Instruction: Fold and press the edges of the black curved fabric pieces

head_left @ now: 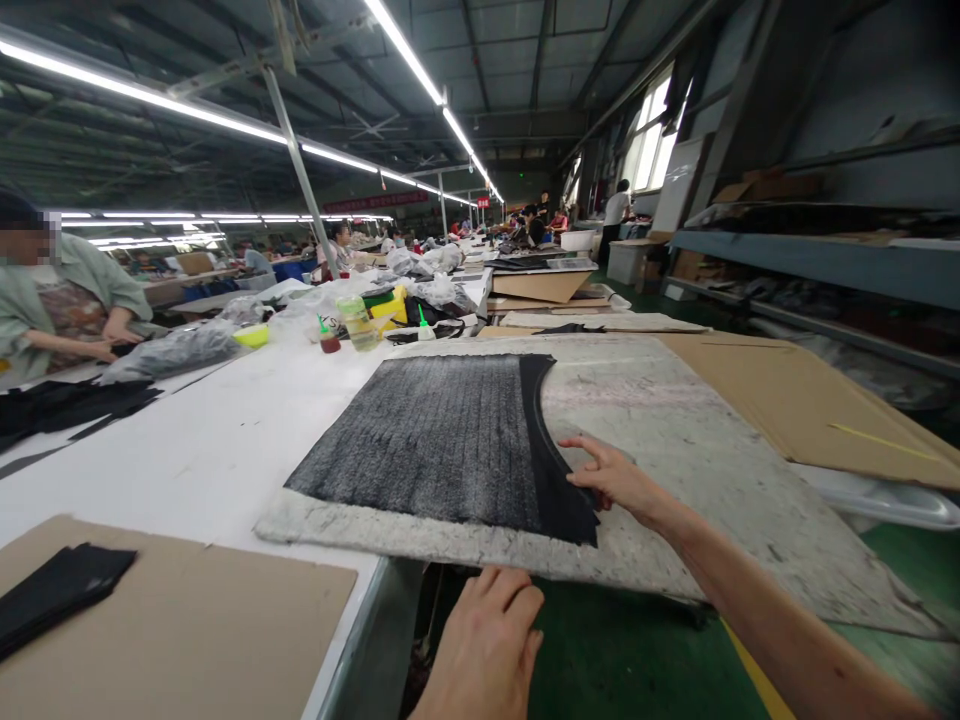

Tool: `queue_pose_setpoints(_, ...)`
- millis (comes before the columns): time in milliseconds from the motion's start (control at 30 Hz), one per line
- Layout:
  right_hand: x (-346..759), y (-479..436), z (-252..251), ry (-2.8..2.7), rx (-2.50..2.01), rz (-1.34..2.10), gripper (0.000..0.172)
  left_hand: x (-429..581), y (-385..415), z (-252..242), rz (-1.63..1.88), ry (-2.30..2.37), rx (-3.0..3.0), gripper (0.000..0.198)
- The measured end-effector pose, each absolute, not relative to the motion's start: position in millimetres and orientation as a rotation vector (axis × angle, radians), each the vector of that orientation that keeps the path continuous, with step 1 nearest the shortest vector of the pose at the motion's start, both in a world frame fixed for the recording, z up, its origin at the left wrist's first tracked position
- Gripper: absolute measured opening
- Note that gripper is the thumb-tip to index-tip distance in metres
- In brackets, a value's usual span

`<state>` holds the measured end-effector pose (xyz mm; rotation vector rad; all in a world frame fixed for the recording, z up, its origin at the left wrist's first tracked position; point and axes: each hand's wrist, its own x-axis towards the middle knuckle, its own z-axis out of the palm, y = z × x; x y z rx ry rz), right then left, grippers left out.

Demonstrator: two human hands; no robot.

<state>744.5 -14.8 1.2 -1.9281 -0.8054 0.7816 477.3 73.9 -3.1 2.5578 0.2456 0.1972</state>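
A dark grey ribbed fabric piece (435, 440) lies flat on a worn grey-white felt board (675, 450). Along its right side runs a curved black strip (551, 470). My right hand (611, 475) rests on the board with fingers stretched out, fingertips touching the strip's edge. My left hand (487, 640) hangs below the board's near edge, fingers together and curled downward, holding nothing that I can see.
A long white table (187, 450) runs to the left. Brown cardboard (187, 630) with black fabric pieces (52, 590) lies near left. Glue bottles (360, 325) stand further back. A seated person (60, 300) works at far left. More cardboard (810, 400) lies right.
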Motion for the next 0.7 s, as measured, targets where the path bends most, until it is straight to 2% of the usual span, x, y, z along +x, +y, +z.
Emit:
queue_pose_setpoints(200, 747, -7, 14, -0.767, -1.630, 0.963, 0.045, 501, 57, -19, 0.315, 0.098, 2.675, 0.043)
queue_pose_setpoints(333, 751, -1, 19, -0.831, -1.527, 1.008, 0.036, 516, 49, -23, 0.361, 0.159, 2.736, 0.052)
queue_pose_setpoints(533, 752, 10, 26, -1.059, -1.506, 1.062, 0.038, 538, 43, -31, 0.444, 0.252, 2.817, 0.055)
queue_pose_setpoints(700, 756, 23, 34, -1.174, -1.576, 0.957, 0.032, 544, 41, -41, 0.362, 0.372, 2.779, 0.051)
